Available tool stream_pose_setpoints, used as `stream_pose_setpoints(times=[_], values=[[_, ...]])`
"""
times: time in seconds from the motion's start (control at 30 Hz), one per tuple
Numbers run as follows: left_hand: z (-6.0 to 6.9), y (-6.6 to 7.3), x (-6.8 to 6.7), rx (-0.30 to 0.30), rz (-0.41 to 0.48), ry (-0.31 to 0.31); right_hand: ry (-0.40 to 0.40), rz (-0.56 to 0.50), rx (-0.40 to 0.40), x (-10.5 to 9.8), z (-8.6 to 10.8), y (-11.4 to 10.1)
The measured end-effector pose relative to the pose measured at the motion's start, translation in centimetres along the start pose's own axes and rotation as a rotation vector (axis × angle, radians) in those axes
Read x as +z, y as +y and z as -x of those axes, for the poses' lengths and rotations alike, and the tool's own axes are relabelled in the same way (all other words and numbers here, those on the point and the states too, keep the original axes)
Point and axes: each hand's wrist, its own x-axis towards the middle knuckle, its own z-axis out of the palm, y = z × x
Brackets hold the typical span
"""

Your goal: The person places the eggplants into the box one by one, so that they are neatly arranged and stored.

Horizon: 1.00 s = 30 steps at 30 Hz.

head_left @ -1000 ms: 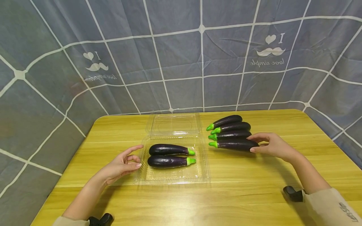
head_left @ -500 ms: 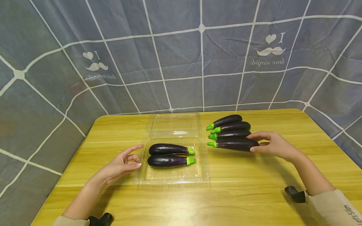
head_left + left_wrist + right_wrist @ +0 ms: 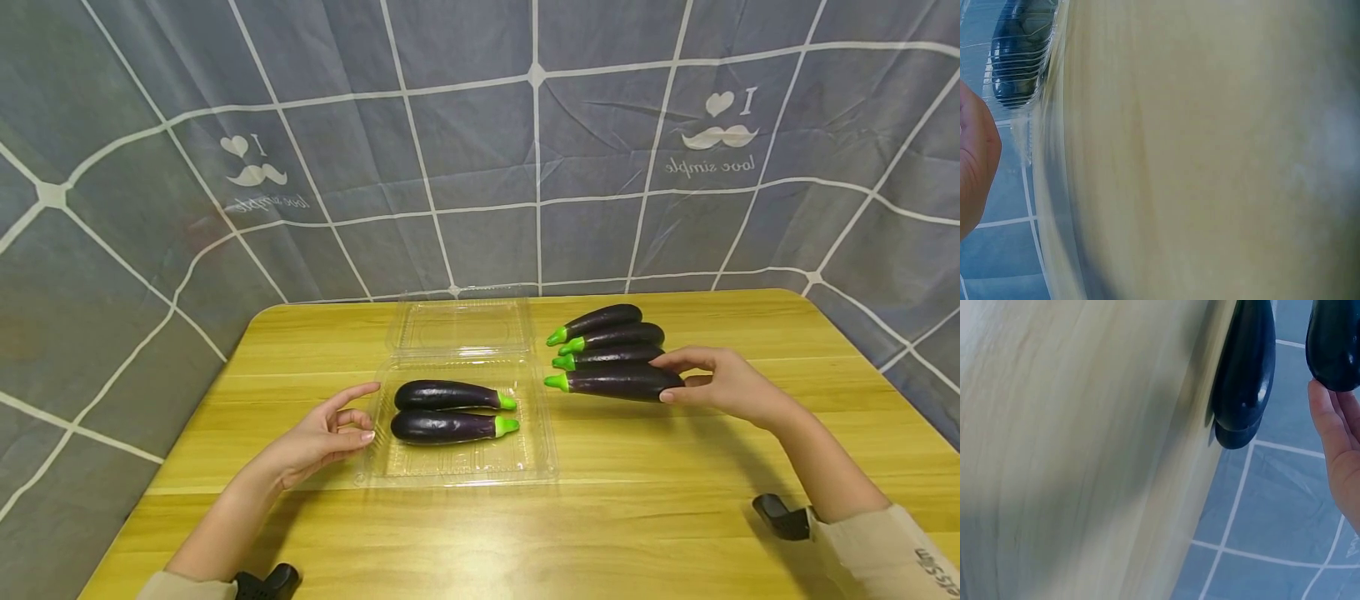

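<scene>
My right hand (image 3: 716, 387) grips the fat end of a dark purple eggplant (image 3: 618, 383) with a green stem pointing left. In the right wrist view this eggplant (image 3: 1335, 347) is held up off the table. Several more eggplants (image 3: 622, 335) lie just behind it, stems also to the left. A clear plastic clamshell box (image 3: 542, 450) stands at the middle with its lid folded back. Two eggplants (image 3: 442, 427) lie side by side in its near half, stems to the right. At the box's left edge is my left hand (image 3: 322, 437), fingers loosely bent; whether it touches the rim is hard to tell.
The wooden table (image 3: 480, 542) reaches up to a grey curtain (image 3: 480, 167) with white lines behind and at the sides. The clear lid (image 3: 461, 327) lies flat toward the back. Black wrist cameras (image 3: 780, 517) sit under both forearms.
My right hand has moved the gripped eggplant slightly to the left, its stem now nearer the box. The left hand and the box have stayed in place.
</scene>
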Motion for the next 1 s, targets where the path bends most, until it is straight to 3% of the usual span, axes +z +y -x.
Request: stream_pose_setpoints(times=[0.33,0.57,1.0], values=[[0.0,0.0,0.2,-0.012,-0.019,0.016,-0.017,-0.039,-0.043,0.7,-0.3,-1.2],[0.0,0.0,0.1,-0.009,-0.013,0.016,-0.018,-0.056,-0.128,1.7,-0.8,-2.1],[-0.1,-0.2,-0.1,-0.021,-0.027,0.018,-0.066,-0.096,-0.216,3.4,-1.9,-3.5]])
